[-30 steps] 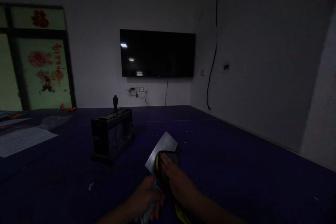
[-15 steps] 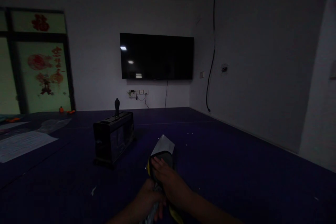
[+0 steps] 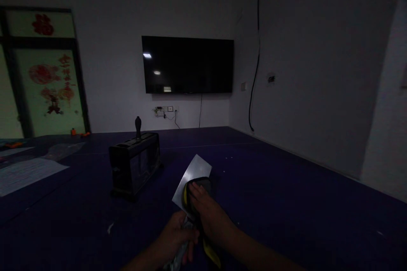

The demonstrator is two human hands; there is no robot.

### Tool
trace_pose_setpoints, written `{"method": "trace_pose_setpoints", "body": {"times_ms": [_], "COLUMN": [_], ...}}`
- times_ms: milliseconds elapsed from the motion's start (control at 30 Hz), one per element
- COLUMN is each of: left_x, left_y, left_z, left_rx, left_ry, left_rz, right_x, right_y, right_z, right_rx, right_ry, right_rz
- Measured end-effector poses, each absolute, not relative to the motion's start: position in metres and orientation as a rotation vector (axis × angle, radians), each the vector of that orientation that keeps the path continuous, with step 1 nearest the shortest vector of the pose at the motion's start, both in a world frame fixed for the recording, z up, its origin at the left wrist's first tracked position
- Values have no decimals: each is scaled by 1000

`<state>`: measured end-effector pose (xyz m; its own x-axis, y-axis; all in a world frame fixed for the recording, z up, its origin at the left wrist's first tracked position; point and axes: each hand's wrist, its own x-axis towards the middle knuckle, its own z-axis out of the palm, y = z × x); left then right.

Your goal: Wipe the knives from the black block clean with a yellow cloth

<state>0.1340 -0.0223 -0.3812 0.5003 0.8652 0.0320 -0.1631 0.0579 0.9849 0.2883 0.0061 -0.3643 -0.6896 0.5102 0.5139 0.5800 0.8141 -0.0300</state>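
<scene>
My left hand is closed around the greyish handle of a tool with a broad, flat metal blade; its exact kind is hard to tell in the dim light. The blade points forward and slants up to the right. Over its right side lies a dark grey cloth with black and yellow edging, its yellow-edged end hanging below. My right hand holds the cloth against the blade, fingers together and pressing on it. The blade's lower right part is hidden under the cloth and hand.
On the dark purple surface stands a black case-like box with a dark knob-topped handle. Printed paper and clear plastic lie at left. A television hangs on the far wall.
My right hand and the cloth have shifted slightly up and to the right across the blade, and more of the blade's left side shows. The view has moved slightly.
</scene>
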Motion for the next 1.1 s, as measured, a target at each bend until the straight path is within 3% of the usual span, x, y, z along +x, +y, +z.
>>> {"method": "trace_pose_setpoints", "body": {"times_ms": [633, 1100], "left_x": [134, 139], "left_y": [-23, -16], "left_z": [-376, -386], "left_rx": [1283, 1324], "left_ry": [809, 904], "left_rz": [863, 747], "right_x": [289, 277], "right_y": [14, -7], "right_z": [-378, -356], "right_rx": [-991, -705], "right_ry": [-2252, -2574], "right_rz": [-38, -330]}}
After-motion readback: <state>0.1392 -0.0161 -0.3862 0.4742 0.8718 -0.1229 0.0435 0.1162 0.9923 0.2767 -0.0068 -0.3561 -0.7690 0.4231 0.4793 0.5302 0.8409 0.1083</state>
